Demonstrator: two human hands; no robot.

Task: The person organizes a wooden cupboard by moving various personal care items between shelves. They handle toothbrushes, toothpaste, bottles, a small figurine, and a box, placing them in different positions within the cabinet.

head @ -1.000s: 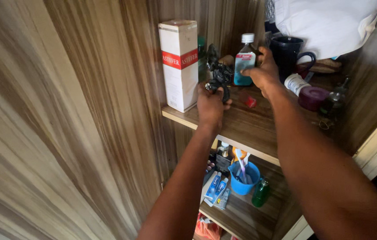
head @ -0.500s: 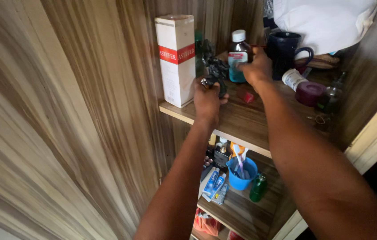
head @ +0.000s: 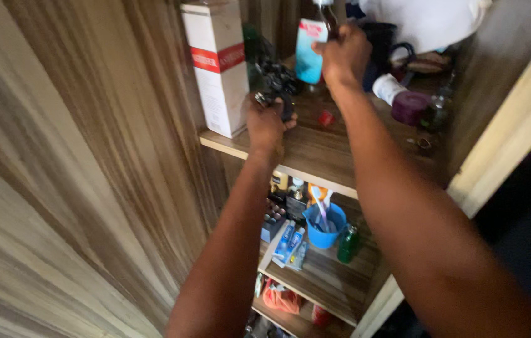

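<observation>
On the upper shelf (head: 315, 156), beside the tall white carton (head: 218, 62), our left hand (head: 267, 122) is closed round a small black gadget (head: 276, 84), possibly a trimmer; the view is dim. Our right hand (head: 343, 53) grips the teal-labelled bottle (head: 310, 50), lifted off the shelf. We judge this mid-sorting; next, both need steady carrying past the purple jar (head: 409, 106).

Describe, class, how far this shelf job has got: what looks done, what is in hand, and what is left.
Done: the bottle with the light blue label is lifted off the upper shelf, gripped by the right hand. In hand: the left hand grips a black gadget at shelf level. Left: the white and red carton and purple jar stand untouched.
</observation>
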